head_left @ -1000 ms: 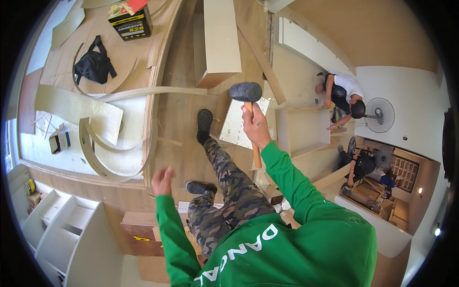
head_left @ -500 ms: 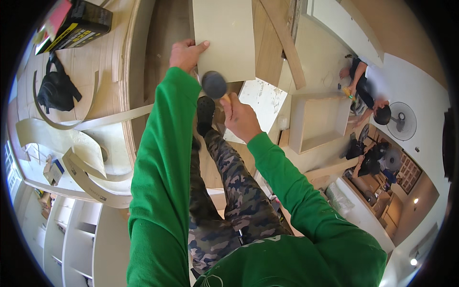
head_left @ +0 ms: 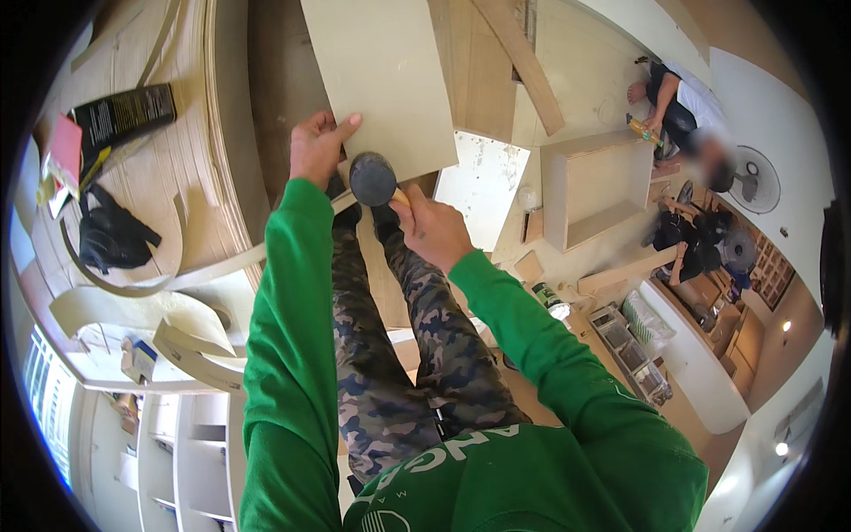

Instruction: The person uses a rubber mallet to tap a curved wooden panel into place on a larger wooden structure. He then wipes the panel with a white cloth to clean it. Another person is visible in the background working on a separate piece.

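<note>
A pale, smooth wooden panel (head_left: 386, 75) lies in front of me, its near edge toward my body. My left hand (head_left: 317, 149) is closed round the panel's near-left corner area, thumb on the upper face, fingers partly hidden at the side. In my right hand (head_left: 434, 229) is a rubber mallet (head_left: 373, 180) with a black round head and a light wooden handle. The mallet head overlaps the panel's near edge, close to my left hand; whether it touches the panel I cannot tell.
On the left stands a wooden bench (head_left: 177, 133) with a black bag (head_left: 115, 232), a dark box (head_left: 124, 120) and curved strips. An open wooden drawer box (head_left: 596, 182) sits to the right. Beyond it a co-worker (head_left: 691, 106) is on the floor near a fan (head_left: 753, 177).
My view has shifted, so the bench and floor things appear moved. The panel looks more tilted. Both hands keep their holds, the mallet staying near the panel's near edge.
</note>
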`<move>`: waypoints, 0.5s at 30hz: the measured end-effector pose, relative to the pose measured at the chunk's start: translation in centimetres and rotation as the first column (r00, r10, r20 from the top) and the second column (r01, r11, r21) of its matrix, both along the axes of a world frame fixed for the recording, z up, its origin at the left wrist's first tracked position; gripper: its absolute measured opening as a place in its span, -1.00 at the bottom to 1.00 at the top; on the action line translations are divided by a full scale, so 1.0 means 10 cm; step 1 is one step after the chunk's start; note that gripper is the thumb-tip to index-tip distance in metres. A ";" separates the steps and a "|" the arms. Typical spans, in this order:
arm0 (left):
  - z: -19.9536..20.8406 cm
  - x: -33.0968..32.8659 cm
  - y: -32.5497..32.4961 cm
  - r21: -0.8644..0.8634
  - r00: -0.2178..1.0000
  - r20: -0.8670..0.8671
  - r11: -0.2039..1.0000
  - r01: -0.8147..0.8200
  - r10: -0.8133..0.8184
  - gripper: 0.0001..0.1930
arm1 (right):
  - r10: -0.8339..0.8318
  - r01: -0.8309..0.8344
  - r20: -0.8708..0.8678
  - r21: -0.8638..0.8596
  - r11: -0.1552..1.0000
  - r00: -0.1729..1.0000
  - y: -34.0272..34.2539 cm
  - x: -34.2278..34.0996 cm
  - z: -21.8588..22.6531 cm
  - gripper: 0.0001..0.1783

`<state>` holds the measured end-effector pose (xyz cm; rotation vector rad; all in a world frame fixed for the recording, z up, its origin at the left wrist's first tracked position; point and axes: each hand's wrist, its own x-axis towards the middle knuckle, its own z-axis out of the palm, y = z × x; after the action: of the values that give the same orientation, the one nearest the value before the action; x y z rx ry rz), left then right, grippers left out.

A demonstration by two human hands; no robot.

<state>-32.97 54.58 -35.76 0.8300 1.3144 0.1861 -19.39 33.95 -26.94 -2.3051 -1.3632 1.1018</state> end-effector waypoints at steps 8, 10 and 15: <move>0.04 0.05 0.00 -0.021 0.987 0.129 0.995 -0.099 0.101 -0.66 | -0.268 0.268 -0.008 -0.021 0.963 0.963 -0.17 0.14 0.06 -0.81; 0.07 0.03 -0.03 -0.105 0.977 0.157 0.986 -0.127 0.143 -0.63 | -0.386 0.387 -0.037 0.090 0.917 0.922 -0.19 0.15 0.03 -0.78; 0.08 0.04 -0.03 -0.051 0.982 0.161 0.994 -0.096 0.103 -0.61 | -0.365 0.363 0.105 0.043 0.931 0.925 -0.13 0.23 -0.04 -0.74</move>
<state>-32.60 54.32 -34.96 0.6978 1.2017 0.2977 -17.09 32.70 -27.36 -2.4998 -0.9161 0.8456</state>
